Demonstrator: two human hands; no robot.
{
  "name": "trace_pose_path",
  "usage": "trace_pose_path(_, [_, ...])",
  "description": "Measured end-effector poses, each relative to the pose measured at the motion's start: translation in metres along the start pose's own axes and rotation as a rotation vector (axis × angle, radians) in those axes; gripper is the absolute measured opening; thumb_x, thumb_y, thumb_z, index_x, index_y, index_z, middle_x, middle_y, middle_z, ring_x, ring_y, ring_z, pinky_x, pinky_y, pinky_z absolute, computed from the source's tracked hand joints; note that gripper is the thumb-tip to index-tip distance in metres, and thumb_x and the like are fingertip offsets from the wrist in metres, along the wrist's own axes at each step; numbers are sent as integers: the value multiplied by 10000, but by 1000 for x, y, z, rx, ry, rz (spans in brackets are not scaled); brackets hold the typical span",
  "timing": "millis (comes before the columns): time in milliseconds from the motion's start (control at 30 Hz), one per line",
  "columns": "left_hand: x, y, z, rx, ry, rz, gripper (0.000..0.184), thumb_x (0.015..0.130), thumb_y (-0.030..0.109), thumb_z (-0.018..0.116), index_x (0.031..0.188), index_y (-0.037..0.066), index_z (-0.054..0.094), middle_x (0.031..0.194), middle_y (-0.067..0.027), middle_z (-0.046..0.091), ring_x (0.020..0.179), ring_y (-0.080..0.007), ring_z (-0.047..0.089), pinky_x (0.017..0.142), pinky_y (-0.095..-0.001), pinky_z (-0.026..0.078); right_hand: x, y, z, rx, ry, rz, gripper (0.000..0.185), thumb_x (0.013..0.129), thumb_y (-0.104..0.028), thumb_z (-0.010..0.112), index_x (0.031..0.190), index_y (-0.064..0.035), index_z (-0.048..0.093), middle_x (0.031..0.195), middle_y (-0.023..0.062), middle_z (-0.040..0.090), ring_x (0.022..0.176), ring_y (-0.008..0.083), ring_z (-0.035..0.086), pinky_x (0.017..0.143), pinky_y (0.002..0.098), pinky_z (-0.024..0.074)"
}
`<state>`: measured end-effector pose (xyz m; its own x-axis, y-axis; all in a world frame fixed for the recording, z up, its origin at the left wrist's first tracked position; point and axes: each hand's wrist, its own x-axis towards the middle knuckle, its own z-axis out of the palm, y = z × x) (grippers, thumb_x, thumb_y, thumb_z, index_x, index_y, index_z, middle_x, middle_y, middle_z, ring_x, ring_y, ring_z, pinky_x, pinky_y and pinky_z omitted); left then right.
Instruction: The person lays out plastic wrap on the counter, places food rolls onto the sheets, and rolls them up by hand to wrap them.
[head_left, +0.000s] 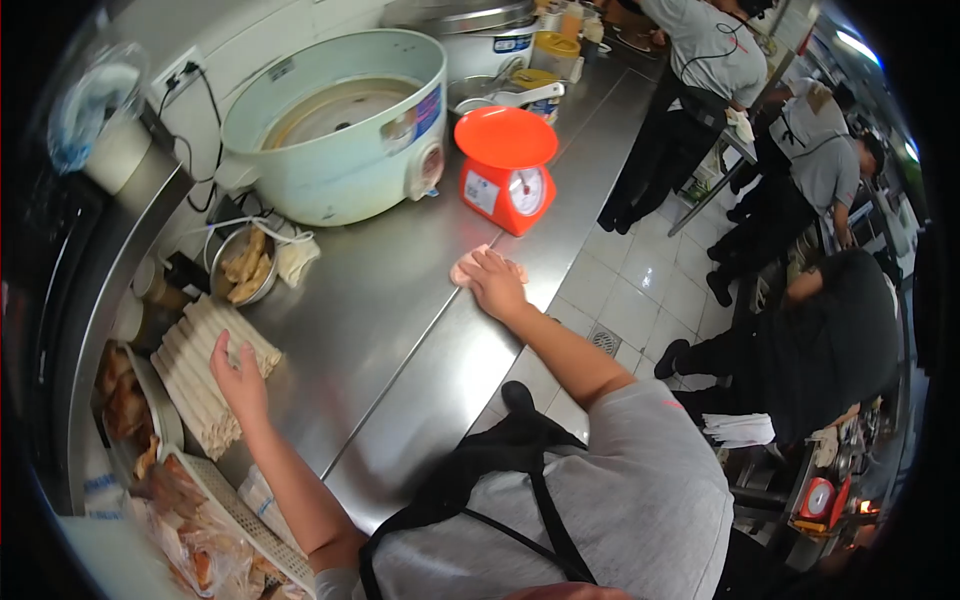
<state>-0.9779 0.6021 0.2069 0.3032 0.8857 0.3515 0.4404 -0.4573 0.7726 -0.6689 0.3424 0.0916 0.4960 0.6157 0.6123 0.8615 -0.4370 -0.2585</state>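
My right hand (500,287) presses down on a crumpled pink cloth (464,269) on the steel counter (370,300), just in front of an orange kitchen scale (507,172). The palm covers part of the cloth. On the other side, my left hand (238,375) is open with its fingers apart and nothing in it. It is over or beside a row of long whitish rolls (205,370), whose material I cannot make out; contact with them is unclear.
A large pale green cooker pot (335,130) stands at the back. Near the wall sits a metal bowl of brownish food pieces (245,265). A basket (235,515) with plastic-wrapped food is at lower left. Several people, including one in dark clothing (830,340), stand along the tiled aisle at right.
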Motion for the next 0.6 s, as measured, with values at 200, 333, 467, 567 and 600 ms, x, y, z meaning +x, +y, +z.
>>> trace_pose_path(200, [-2, 73, 50, -194, -92, 112, 405, 809, 90, 543, 1202, 37, 458, 1156, -110, 503, 1056, -223, 487, 876, -334, 398, -3, -138, -11, 316, -650, -444, 197, 723, -214, 550, 905, -166, 608, 1064, 61, 516, 989, 265, 474, 807, 461, 360])
trace_pose_path(333, [17, 138, 40, -212, 64, 324, 376, 790, 60, 549, 1159, 30, 487, 1044, -119, 556, 926, -201, 561, 806, -287, 452, -49, -102, -28, 853, -603, -997, 232, 770, -135, 528, 989, -95, 592, 1083, 79, 523, 1110, 227, 455, 902, 426, 366])
trace_pose_path(467, [45, 187, -10, 0, 335, 581, 276, 767, 37, 556, 1043, 20, 559, 909, -114, 583, 797, -209, 579, 684, -290, 470, 23, -2, -6, 647, -582, -596, 167, 787, -71, 473, 905, -92, 590, 957, 72, 583, 907, 243, 557, 793, 375, 443])
trace_pose_path(567, [89, 211, -51, 117, 561, 626, 210, 785, 80, 534, 980, 34, 597, 852, -114, 597, 759, -222, 584, 661, -300, 465, 63, 44, 1, 344, -398, -385, 240, 771, -88, 514, 992, -120, 602, 1089, 104, 557, 1051, 285, 493, 888, 410, 378])
trace_pose_path(600, [109, 215, -62, 145, 617, 644, 199, 794, 100, 522, 963, 40, 608, 843, -116, 599, 756, -233, 586, 667, -308, 466, 64, 53, 12, 306, -383, -321, 279, 760, -90, 530, 1024, -137, 604, 1132, 113, 542, 1099, 300, 463, 918, 420, 350])
